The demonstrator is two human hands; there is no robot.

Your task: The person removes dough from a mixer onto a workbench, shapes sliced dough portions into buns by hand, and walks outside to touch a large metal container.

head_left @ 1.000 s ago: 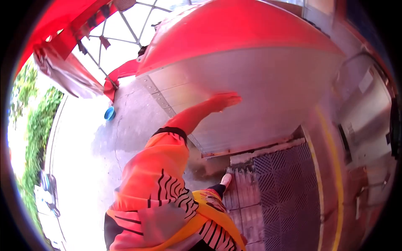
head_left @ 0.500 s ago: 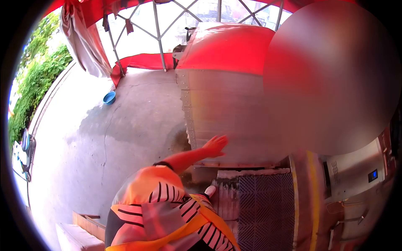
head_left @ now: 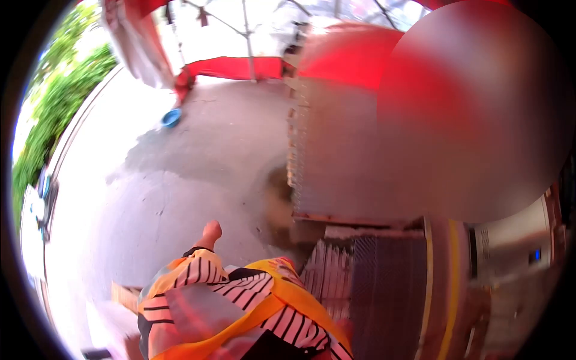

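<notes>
My left hand [head_left: 212, 231] hangs over the wet concrete floor [head_left: 198, 198], in front of my body, with a dark band at the wrist. It looks rounded and small from this angle. Its fingers are not distinct, and nothing visible sticks out of it. Nearest to it are my striped sleeve and orange-trimmed clothing [head_left: 252, 294]. To its right, apart from it, stands a large grey riveted metal structure [head_left: 342, 144] with a red upper part. I cannot make out my right hand; a blurred reddish patch by my clothing's right edge is unclear.
A blue basin [head_left: 171, 117] sits on the floor at the far left. Dark ribbed matting [head_left: 387, 294] lies at right, beside a yellow line [head_left: 453, 282] and a pale metal unit [head_left: 513, 246] with a small blue display. A large blurred disc covers the upper right.
My left hand has drawn back from beside the metal structure, left and towards my body; its spread fingers are no longer distinct. The view has shifted, so the surroundings sit farther right.
</notes>
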